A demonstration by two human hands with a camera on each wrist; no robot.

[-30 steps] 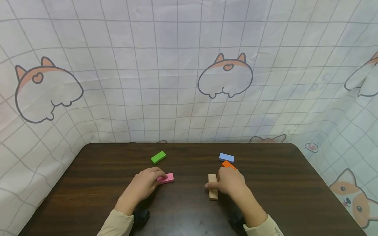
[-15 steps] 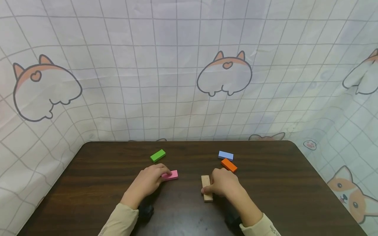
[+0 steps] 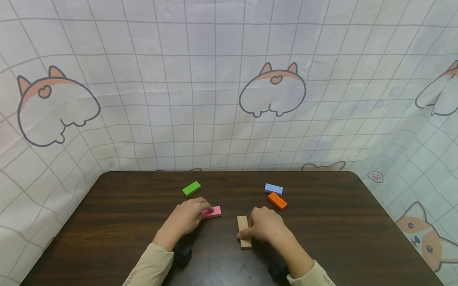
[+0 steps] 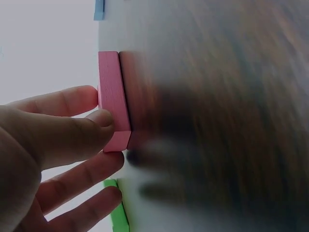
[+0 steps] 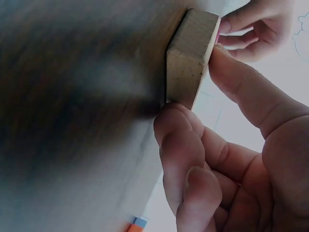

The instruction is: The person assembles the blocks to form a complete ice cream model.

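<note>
On the dark table my left hand pinches a pink block. In the left wrist view the thumb lies on the near face of the pink block and the index fingertip at its far side, the other fingers loosely spread. My right hand holds a plain wooden block, which lies lengthwise to the right of the pink one with a gap between. The right wrist view has the thumb on one face of the wooden block and curled fingers against its side.
A green block lies beyond the left hand. Behind the right hand are an orange block and a blue block, close together. A white grid-patterned cloth hangs past the table's far edge.
The pink block has slid right with my left hand. My right hand has drawn the wooden block left and slightly nearer, tilting its angle, and the orange block now shows fully.
</note>
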